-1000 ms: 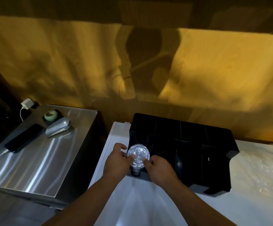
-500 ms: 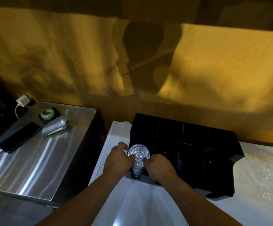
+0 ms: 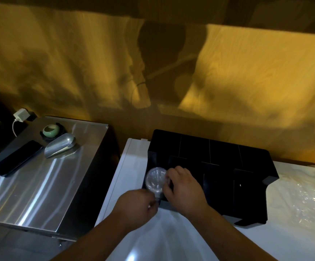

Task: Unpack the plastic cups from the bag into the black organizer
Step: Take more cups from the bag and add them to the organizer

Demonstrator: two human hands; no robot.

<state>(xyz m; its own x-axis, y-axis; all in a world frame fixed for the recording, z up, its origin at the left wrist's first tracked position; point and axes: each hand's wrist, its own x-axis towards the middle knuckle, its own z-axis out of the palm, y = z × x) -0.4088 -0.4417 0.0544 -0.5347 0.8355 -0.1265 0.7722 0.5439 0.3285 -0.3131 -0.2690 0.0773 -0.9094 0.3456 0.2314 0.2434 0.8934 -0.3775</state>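
While my right hand (image 3: 183,189) and left hand (image 3: 136,206) gripped the clear ribbed plastic cups (image 3: 155,178), they sat only partly seated in the black compartmented organizer (image 3: 218,157).

A black organizer (image 3: 218,166) is seen at centre right of the frame, and clear, ribbed plastic cups (image 3: 155,178) at its left front. A white counter (image 3: 134,242) is shown below. A brushed silver steel top (image 3: 40,185) with pale streaks is seen at left, bearing a black phone (image 3: 17,157), a silver scoop (image 3: 59,145), a pale green bowl (image 3: 50,130) and a white charger (image 3: 21,114). A yellow wood-grain wall (image 3: 247,72) is crossed by dark shadows at top.
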